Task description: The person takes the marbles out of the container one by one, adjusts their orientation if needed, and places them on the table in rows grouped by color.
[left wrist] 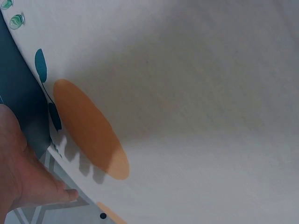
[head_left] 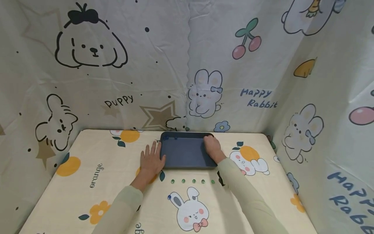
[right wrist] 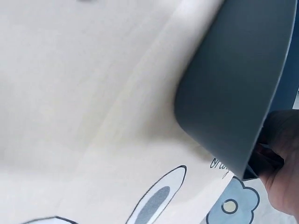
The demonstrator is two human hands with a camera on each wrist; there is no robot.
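Note:
A dark blue-grey tray (head_left: pixel 187 152) lies at the back middle of the table. My left hand (head_left: pixel 151 155) rests flat on the cloth at the tray's left edge, fingers straight, thumb against its rim. My right hand (head_left: pixel 211 145) grips the tray's right rim near the far corner; the right wrist view shows the fingers (right wrist: pixel 275 179) curled round the tray's edge (right wrist: pixel 233 88). Two small blue marbles (head_left: pixel 170 138) sit in the tray's far left corner. In front of the tray lies a row of several green marbles (head_left: pixel 193 181), with one blue marble (head_left: pixel 168 197) nearer me.
The table (head_left: pixel 87 169) wears a cream cloth printed with oranges and rabbits. Cartoon-printed fabric walls (head_left: pixel 146 65) close it in at the back and on both sides. In the left wrist view, my palm (left wrist: pixel 21 179) lies beside the tray (left wrist: pixel 18 93), green marbles (left wrist: pixel 15 19) beyond.

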